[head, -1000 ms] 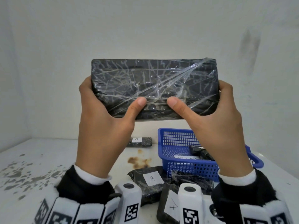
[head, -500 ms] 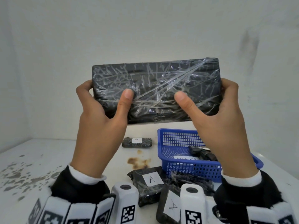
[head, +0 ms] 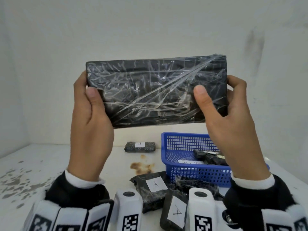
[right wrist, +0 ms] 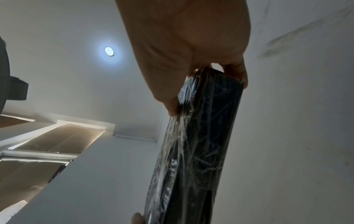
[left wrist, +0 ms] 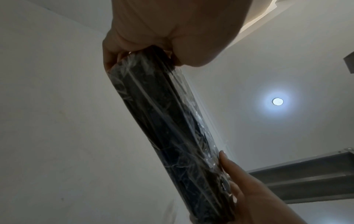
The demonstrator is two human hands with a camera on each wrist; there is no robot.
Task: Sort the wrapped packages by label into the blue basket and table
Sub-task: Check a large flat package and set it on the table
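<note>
A large flat black package (head: 156,92) wrapped in clear film is held upright in the air, high above the table. My left hand (head: 90,114) grips its left end, thumb on the near face, fingers behind. My right hand (head: 228,117) grips its right end the same way. No label shows on the face turned to me. Both wrist views show the package's narrow edge (left wrist: 172,136) (right wrist: 195,144) between thumb and fingers. The blue basket (head: 191,172) stands below on the right with dark packages and a white label inside.
On the white table (head: 50,164) lie a small package labelled A (head: 140,147) at the back, and two labelled A packages (head: 150,185) (head: 175,212) close in front, beside another dark package. A brown stain (head: 141,166) marks the middle. White walls stand behind and to the sides.
Both thumbs slid outward from the package's lower middle to its ends. The package tilted slightly and stayed raised.
</note>
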